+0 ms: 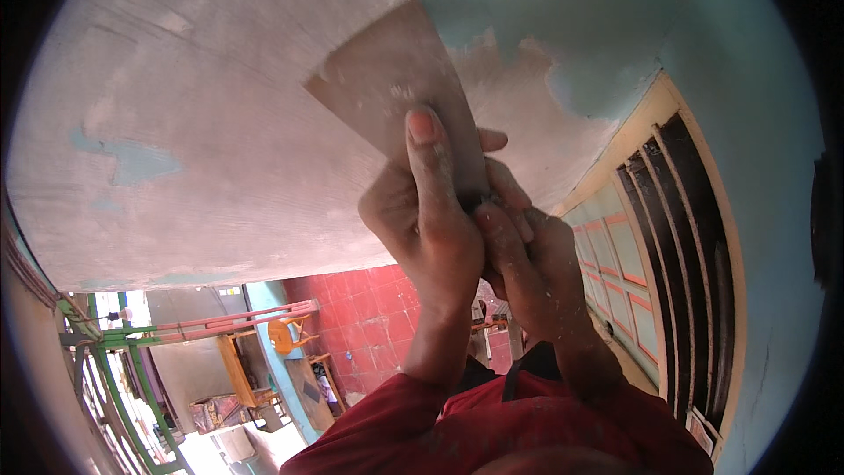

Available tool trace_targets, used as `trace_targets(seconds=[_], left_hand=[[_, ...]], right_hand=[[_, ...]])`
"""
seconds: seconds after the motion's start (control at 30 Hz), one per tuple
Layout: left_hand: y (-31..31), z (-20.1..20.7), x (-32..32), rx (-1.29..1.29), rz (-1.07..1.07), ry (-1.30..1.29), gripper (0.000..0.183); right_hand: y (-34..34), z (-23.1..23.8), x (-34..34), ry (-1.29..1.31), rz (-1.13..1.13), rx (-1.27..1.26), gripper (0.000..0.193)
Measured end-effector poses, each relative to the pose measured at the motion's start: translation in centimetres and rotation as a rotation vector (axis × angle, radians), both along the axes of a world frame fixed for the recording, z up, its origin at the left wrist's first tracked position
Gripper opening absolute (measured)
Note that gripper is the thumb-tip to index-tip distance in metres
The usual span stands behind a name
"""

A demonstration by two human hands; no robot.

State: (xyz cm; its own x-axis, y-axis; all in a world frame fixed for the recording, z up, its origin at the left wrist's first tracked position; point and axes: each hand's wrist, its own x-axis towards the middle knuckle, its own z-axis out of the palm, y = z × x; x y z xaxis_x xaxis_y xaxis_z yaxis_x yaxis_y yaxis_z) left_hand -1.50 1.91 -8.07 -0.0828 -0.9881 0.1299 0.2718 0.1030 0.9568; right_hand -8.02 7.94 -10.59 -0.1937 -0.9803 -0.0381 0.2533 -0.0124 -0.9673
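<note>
A wide, flat putty knife (391,70) is raised in front of me, its broad blade edge at the wall (237,167). My left hand (431,220) is closed on it, with the thumb laid flat along the blade. My right hand (536,264) is closed round the lower end beside the left one, its thumb near a dark spot at the blade's base. Both hands hide the handle. Pale grey-white coating covers much of the wall, while turquoise paint (519,0) shows in ragged patches at the top and at the left.
On the right is a wooden-framed opening (668,237) with dark slats. Far below lies a red tiled floor (369,308), with an orange stool (286,334) and wooden furniture (242,369). Green metal bars (119,369) stand at lower left.
</note>
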Motion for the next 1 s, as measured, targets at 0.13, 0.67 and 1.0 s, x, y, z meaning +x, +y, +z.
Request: trace_targets(seconds=[0.13,0.67,1.0], left_hand=[[-0.2,1.1,-0.1,-0.066,-0.032,0.000,0.056],[-0.3,-1.3,0.8,-0.119,-0.021,-0.063,0.054],[-0.4,0.3,0.3,-0.138,-0.042,-0.057,0.055]], right_hand=[[0.6,1.3,-0.2,-0.021,0.046,0.044,0.042],[0.7,-0.7,1.8,-0.128,-0.072,0.079,0.046],[-0.9,0.3,0.8,-0.052,-0.108,-0.073,0.044]])
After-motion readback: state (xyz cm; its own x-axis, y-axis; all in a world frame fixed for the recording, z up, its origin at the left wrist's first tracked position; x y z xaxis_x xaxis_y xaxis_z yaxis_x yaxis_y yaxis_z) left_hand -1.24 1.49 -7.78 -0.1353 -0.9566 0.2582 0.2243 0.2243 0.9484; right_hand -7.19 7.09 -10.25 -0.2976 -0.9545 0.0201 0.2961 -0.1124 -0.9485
